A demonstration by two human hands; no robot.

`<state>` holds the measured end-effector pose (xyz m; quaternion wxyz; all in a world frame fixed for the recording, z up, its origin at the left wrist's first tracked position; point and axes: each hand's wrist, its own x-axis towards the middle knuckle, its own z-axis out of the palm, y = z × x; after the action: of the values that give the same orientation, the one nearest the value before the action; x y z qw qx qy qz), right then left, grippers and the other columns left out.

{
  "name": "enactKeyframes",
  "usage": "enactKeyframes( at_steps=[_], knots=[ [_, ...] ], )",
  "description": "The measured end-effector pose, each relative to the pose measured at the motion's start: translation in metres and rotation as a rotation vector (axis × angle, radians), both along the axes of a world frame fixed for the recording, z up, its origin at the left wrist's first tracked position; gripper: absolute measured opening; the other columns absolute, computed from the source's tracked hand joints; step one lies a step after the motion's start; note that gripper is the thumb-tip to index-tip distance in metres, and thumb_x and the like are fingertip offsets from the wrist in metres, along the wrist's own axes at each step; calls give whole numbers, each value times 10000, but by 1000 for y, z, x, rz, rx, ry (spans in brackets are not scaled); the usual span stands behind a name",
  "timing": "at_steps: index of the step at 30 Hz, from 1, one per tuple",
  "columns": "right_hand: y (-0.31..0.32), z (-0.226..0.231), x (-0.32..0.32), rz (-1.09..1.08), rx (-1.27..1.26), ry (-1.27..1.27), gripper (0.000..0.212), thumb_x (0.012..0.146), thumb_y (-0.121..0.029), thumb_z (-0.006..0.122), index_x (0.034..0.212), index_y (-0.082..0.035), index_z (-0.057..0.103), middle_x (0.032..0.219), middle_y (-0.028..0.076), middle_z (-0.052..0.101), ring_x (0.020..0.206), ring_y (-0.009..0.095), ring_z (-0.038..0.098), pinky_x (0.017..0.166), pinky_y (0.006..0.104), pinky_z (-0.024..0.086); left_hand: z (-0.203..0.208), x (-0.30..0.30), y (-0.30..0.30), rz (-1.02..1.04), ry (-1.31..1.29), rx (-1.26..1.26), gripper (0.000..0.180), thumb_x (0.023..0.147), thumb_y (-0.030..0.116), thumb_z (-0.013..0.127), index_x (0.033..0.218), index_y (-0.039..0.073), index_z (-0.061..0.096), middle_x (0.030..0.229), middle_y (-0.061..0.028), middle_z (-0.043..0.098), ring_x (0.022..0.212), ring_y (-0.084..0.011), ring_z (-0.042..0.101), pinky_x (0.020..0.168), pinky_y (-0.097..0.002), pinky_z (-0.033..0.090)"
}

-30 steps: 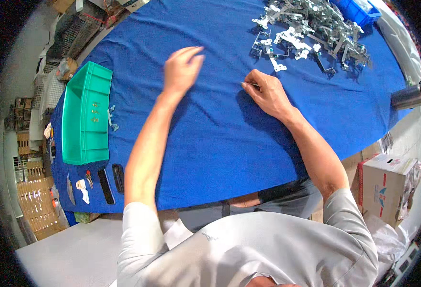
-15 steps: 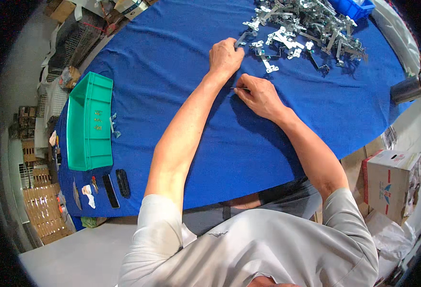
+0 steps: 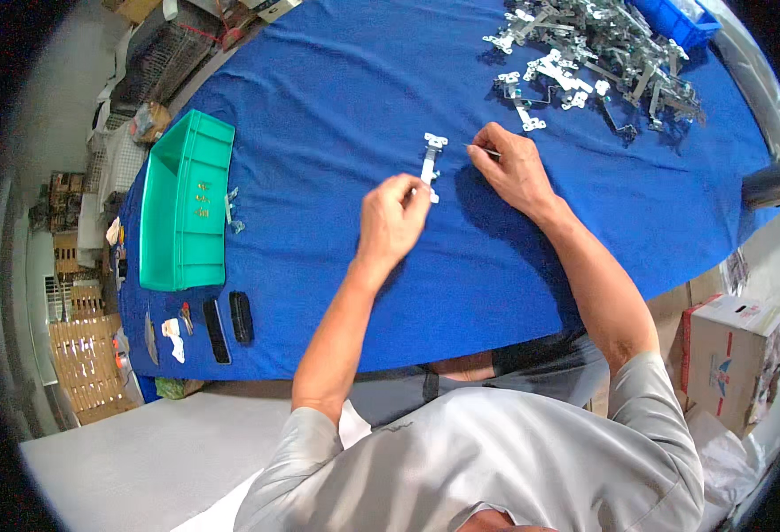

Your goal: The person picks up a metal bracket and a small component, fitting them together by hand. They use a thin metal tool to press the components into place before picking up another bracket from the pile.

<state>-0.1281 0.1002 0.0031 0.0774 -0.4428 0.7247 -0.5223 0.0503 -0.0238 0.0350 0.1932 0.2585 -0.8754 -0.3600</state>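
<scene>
Between the thumb and fingers of my left hand (image 3: 391,222) is a silver metal bracket (image 3: 430,160), long and narrow with a winged plate at its far end. It stands over the middle of the blue cloth. To its right, my right hand (image 3: 516,168) pinches a thin, pale, pin-like piece (image 3: 486,151) whose tip points left, toward the bracket. Most of that piece is covered by my fingers, so its kind is unclear. The two hands are apart. Beyond my right hand lies a heap of similar metal brackets (image 3: 620,53), with a loose one (image 3: 523,105) at its near edge.
A green plastic crate (image 3: 205,257) lies at the left on the blue cloth (image 3: 337,115), a small metal part beside it. Nearer me are a black case (image 3: 242,317) and a flat black object (image 3: 217,332). At the right are a blue bin (image 3: 687,31), a metal cylinder (image 3: 773,183) and a carton (image 3: 727,350).
My left hand has drawn back from near the heap toward me, bringing a bracket with it. My right hand still pinches the thin piece. The whole view has shifted slightly.
</scene>
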Motion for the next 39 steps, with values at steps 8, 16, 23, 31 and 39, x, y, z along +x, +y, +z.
enactKeyframes(
  at_steps=[8,16,23,31,39],
  knots=[
    [-1,1,-1,4,13,4,205,882,-191,647,893,9,602,791,195,665,711,335,668,631,412,514,-4,7,-1,67,40,40,358,836,280,738,1031,-17,690,832,-145,680,698,-261,653,646,-360,516],
    [0,5,2,17,19,-3,194,886,-178,646,896,11,602,799,192,667,722,330,670,639,409,515,-33,-34,-23,88,94,-499,409,801,270,751,1065,-32,675,1214,-217,614,1216,-383,513,1043,-471,386],
    [1,3,-1,21,9,2,164,864,-164,659,899,-8,625,810,177,668,745,326,670,645,414,511,-24,-53,4,58,188,293,147,877,90,678,984,-11,677,1018,-106,713,953,-166,670,849,-301,516],
    [-1,-2,-2,69,-2,30,151,850,-159,672,897,-19,643,802,163,653,722,319,656,628,401,499,-35,-56,11,-22,240,-46,227,865,69,685,1080,-6,678,1022,-109,711,924,-160,665,833,-293,515],
    [2,5,3,61,-68,32,134,868,-144,685,883,-16,648,781,136,612,684,279,612,614,365,480,-43,-45,21,118,642,761,210,918,37,641,1122,-8,660,1022,-84,691,913,-148,665,749,-280,583]
  ],
)
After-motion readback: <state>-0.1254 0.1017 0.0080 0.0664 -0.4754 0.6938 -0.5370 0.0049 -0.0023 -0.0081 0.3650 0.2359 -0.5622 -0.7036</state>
